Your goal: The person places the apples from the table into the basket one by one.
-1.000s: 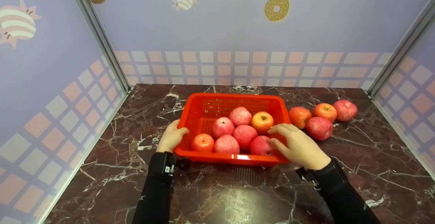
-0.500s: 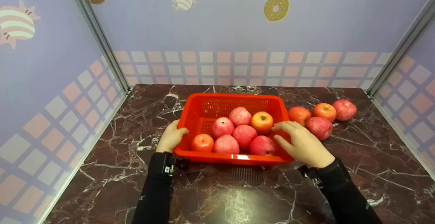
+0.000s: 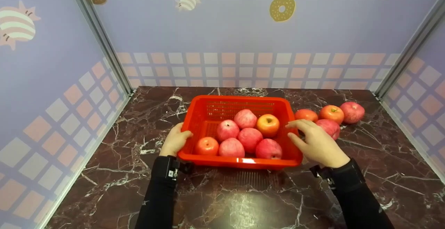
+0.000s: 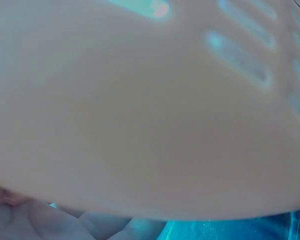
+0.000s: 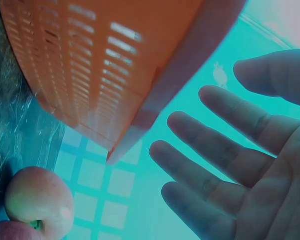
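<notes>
A red slatted plastic basket [image 3: 208, 160] stands on the table with several apples [image 3: 250, 139] inside, mostly pink-red, one yellowish. At its left end my left hand [image 3: 175, 140] grips the rim, thumb over the top; the fingers are hidden from above. The basket's wall [image 4: 140, 130] fills most of the left wrist view, with part of the hand along the bottom. My right hand [image 3: 318, 144] hovers beside the right rim with nothing in it. The right wrist view shows its fingers [image 5: 214, 150] spread and slightly bent, apart from the basket's side [image 5: 90, 75].
Right of the basket lie several more apples [image 3: 352, 112] in a cluster, partly behind my right hand. The dark marbled table [image 3: 243, 201] is bounded by patterned panels [image 3: 222, 31] at the back and both sides.
My right hand has drawn back rightward from above the basket's front right corner to outside its rim, uncovering the apple there. The left hand and basket have stayed put.
</notes>
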Demonstrator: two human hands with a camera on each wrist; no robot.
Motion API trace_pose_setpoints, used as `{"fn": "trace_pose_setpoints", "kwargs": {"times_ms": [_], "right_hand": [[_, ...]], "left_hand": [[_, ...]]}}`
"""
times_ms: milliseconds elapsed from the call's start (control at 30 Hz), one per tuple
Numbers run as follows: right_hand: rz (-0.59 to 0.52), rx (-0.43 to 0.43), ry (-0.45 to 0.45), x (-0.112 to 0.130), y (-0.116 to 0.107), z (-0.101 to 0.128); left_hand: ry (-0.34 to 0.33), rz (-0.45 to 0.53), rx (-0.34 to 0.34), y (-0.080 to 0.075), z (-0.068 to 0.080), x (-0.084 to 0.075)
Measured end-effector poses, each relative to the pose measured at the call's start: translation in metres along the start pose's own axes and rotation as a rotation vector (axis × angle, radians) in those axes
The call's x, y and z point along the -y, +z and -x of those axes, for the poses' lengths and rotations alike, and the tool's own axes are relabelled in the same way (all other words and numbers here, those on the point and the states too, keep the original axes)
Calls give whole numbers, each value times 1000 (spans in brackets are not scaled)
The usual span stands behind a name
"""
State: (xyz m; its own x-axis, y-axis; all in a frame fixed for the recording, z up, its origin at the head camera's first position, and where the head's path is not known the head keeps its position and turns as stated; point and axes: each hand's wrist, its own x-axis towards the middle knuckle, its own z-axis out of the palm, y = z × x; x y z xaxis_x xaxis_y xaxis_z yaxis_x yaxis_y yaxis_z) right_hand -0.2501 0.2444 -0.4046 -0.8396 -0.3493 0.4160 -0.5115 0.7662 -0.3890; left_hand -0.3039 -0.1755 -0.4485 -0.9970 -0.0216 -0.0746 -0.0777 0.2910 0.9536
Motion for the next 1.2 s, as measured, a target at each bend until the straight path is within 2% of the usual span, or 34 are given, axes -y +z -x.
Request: {"fn": "trace_pose_setpoints", "kwargs": {"times_ms": [233,467,1033,1200], "right_hand": [[-6,-2,14,-8,-4,-1],[-18,-12,44,-17,-9,-1],[4,-85,146,-52,-23,-1],[-38,-55,223,-65,-28,2]], "left_hand": [[43,27,15,-2,3,-2],[15,-31,-11,1,1,-1],[5,2,-1,1,4,-4],[-2,7,-8,1,3,-3]]}}
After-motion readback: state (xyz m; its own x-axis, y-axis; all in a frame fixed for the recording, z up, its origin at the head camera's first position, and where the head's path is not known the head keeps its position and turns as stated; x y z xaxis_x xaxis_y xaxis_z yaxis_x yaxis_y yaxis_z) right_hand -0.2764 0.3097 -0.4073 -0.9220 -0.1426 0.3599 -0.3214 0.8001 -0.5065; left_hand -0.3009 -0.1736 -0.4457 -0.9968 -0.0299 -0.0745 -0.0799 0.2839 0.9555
